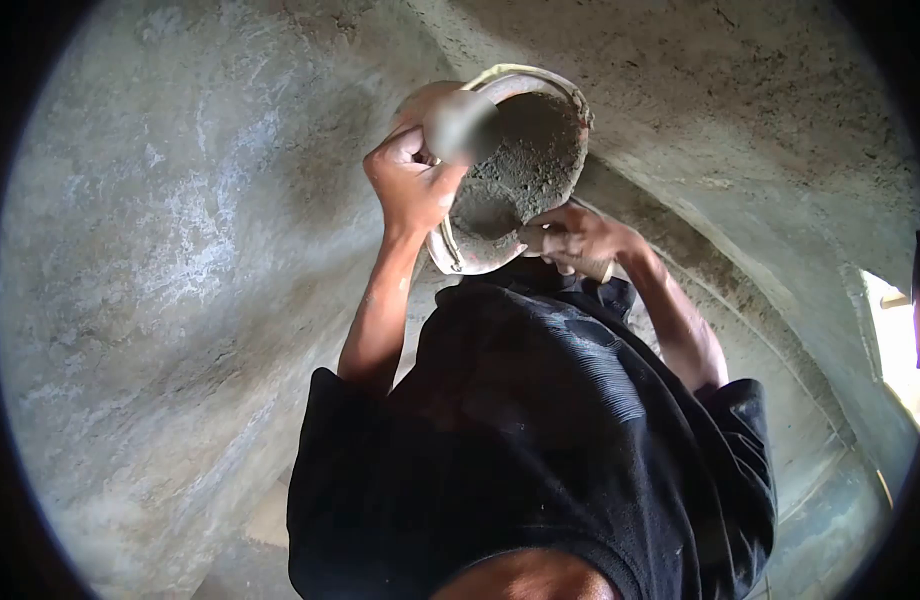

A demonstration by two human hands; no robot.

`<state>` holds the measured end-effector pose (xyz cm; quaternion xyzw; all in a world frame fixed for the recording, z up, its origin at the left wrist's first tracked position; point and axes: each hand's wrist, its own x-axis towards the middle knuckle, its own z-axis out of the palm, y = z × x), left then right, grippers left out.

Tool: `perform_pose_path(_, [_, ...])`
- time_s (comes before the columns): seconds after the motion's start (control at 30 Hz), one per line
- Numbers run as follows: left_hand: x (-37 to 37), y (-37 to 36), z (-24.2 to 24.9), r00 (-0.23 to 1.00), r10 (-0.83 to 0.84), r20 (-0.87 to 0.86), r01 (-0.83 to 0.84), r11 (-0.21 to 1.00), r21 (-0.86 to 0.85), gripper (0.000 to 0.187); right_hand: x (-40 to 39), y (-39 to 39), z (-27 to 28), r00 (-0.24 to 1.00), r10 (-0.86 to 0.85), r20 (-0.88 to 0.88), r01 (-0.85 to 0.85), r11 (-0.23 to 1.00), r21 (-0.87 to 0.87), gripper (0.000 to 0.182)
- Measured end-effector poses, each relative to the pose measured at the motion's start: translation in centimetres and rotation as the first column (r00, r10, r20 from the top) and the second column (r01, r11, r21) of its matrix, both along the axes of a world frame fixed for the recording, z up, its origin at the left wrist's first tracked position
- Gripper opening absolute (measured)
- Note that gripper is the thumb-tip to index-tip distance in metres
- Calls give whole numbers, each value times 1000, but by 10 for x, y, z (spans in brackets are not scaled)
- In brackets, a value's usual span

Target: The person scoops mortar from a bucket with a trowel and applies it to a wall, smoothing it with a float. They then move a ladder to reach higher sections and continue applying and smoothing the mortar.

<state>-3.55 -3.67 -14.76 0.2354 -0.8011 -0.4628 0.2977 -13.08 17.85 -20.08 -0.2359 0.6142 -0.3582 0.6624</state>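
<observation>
A round pale bucket (583, 150) with a thick, worn rim holds grey, crumbly mortar (530, 160), wetter-looking near the front. At its left side my left hand (415, 180) is raised and closed, thumb bent, by a rounded brownish thing (420, 100). A blurred patch covers part of that thing, and I cannot tell what the fingers grip. My right hand (580, 240) is at the front right rim, its fingers wrapped around a tan, wooden-looking handle (592, 268). The far end of the handle is hidden behind the fingers and rim.
A rough grey plastered wall (180, 280) rises on the left. Another sloping cement surface (740, 130) runs along the right, with a ledge below it. Bright light enters through an opening (895, 350) at the far right. My dark shirt (520, 420) fills the lower middle.
</observation>
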Motion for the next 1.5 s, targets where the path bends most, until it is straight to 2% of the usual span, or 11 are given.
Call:
perform_pose_path(0.2, [5,-20,2,993,73,97,-88,981,170,14,-15,4,-35,828,-176,533,219,975,-19,55])
perform_pose_path(0.3, [7,-25,3,991,120,53,-130,950,284,17,-13,7,-22,804,-231,-547,-171,792,-586,45])
perform_pose_path(0.47, [9,-26,12,983,182,23,-171,863,475,22,1,-6,-29,437,109,-893,-257,966,-8,34])
perform_pose_path(0.7, [4,-36,11,982,187,21,-177,881,438,19,-3,-7,-19,256,-288,-923,-218,913,-345,35])
perform_pose_path(0.73, [2,-35,13,978,207,-11,-179,873,454,19,-10,-20,9,619,-140,-773,-117,956,-267,43])
perform_pose_path(0.83, [0,-32,15,976,211,-43,-165,862,480,19,-12,-26,42,889,-240,-389,196,969,-149,48])
perform_pose_path(0.87, [-2,-32,16,977,208,-56,-154,857,491,18,-22,-17,30,945,-301,123,323,915,-243,54])
perform_pose_path(1.0, [-9,-26,16,988,150,-32,-123,897,425,15,-54,-38,23,846,-360,394,350,931,100,57])
perform_pose_path(1.2, [-9,-34,14,997,80,23,-82,888,452,31,-70,-77,48,763,-122,-634,-38,972,-232,35])
perform_pose_path(1.37, [-16,-48,26,999,51,19,-54,865,498,49,-60,-120,37,315,-56,-948,-464,862,-205,37])
perform_pose_path(1.5, [-20,-54,43,993,114,-2,-103,906,411,60,-18,-122,45,532,-159,-832,-366,842,-396,34])
